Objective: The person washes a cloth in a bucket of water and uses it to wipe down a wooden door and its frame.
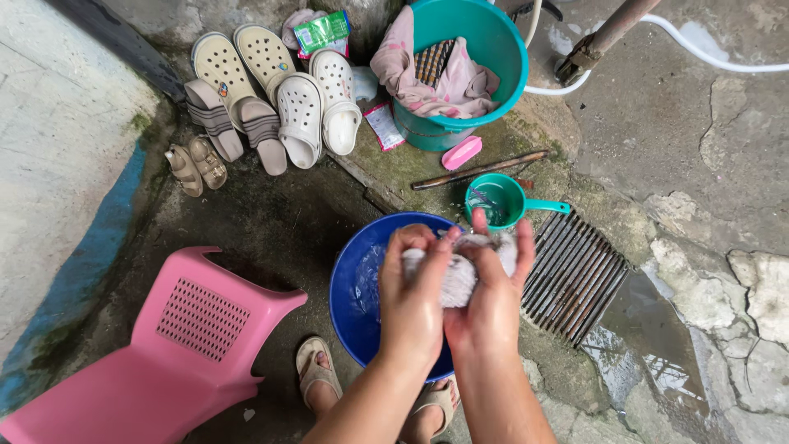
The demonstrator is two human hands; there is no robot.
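Both hands, left [415, 300] and right [491, 300], clench a pale cloth [459, 275] lying crosswise above the blue basin [353, 296].

Single head-worn view, straight down and close over the hands [452, 300], concrete floor [674, 131] below.

Both hands, the left hand [413, 300] and the right hand [491, 296], were bunched together over the blue basin [355, 288], filling the space above its right half. The pink chair [177, 345] blocked the left side. Ahead, the teal dipper [497, 200] and a stick [479, 169] lay close. To the right, over the drain grate [575, 275], the way was open.
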